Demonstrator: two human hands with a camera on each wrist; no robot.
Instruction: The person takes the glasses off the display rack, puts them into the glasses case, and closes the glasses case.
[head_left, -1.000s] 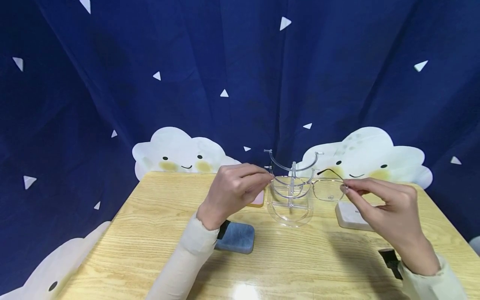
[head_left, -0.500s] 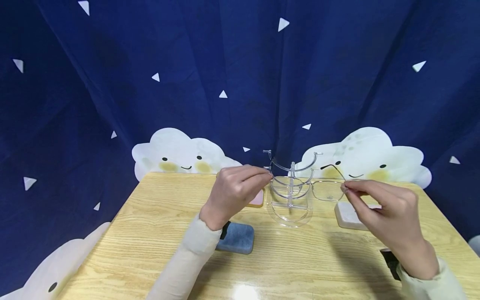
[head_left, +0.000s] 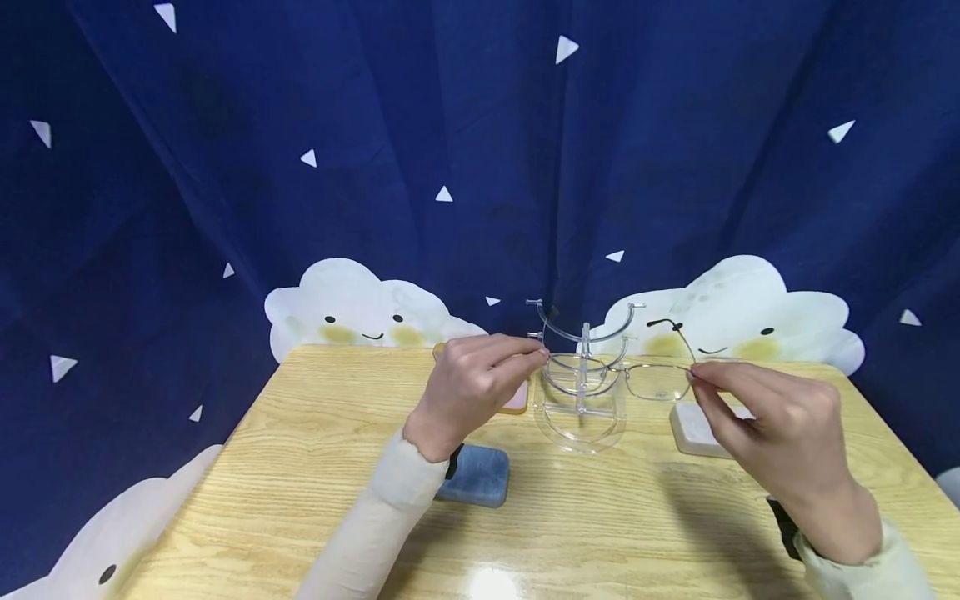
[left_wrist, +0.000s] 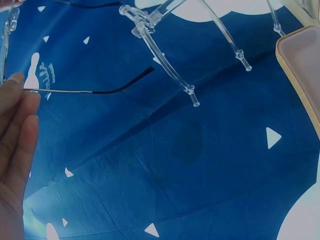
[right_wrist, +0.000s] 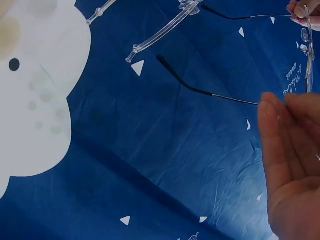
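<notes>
A pair of thin metal-framed eyeglasses [head_left: 658,383] with clear lenses spans the gap between both hands. My left hand [head_left: 476,379] pinches one end of the frame by the hinge; its black-tipped temple [left_wrist: 92,92] shows in the left wrist view. At the other end, my right hand [head_left: 783,433] pinches the frame between thumb and fingers, and that temple [right_wrist: 200,92] points away, unfolded. Beyond the glasses rises a clear plastic glasses stand [head_left: 586,358] with curved, pegged arms. In the head view the left lens overlaps the stand.
A blue case [head_left: 482,475] lies near my left wrist. Behind my left hand is a pink case with an orange edge [head_left: 517,400]. A whitish case [head_left: 697,429] sits partly under my right hand's view. A blue curtain [head_left: 480,125] hangs behind the wooden table [head_left: 585,533].
The right-hand temple of the eyeglasses has tipped upward and a little to the right. Both hands keep their pinch and have barely shifted.
</notes>
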